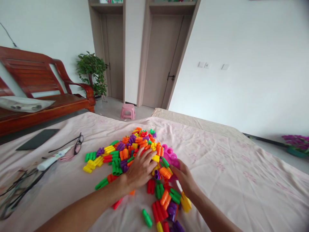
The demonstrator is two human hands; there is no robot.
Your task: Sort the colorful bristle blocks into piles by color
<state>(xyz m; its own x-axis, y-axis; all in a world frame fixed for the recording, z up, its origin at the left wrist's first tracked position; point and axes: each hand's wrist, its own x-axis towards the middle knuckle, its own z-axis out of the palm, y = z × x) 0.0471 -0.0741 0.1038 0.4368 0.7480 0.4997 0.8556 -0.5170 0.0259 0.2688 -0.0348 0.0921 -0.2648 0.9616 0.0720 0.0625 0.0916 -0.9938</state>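
Observation:
A heap of colourful plastic building blocks [124, 154], shaped like joined bullets in red, orange, yellow, green and purple, lies on the bed. My left hand [142, 166] rests palm down on the heap, its fingers spread over the blocks. Beside its fingertips is a yellow block [155, 158]. At the heap's right edge, my right hand [184, 177] has its fingers closed on the rim of a pink plastic piece [170, 156] with rounded knobs. Blocks cover part of that piece, and an orange block [165, 173] sits between the hands. What lies under my left palm is hidden.
Loose blocks, including a green one [146, 218], lie nearer me. On the left are eyeglasses [78, 144], a white handheld device [51, 159], a dark flat tablet-like object [37, 139] and cables. Beyond the bed stand a pink stool [127, 111] and a wooden bench [45, 96].

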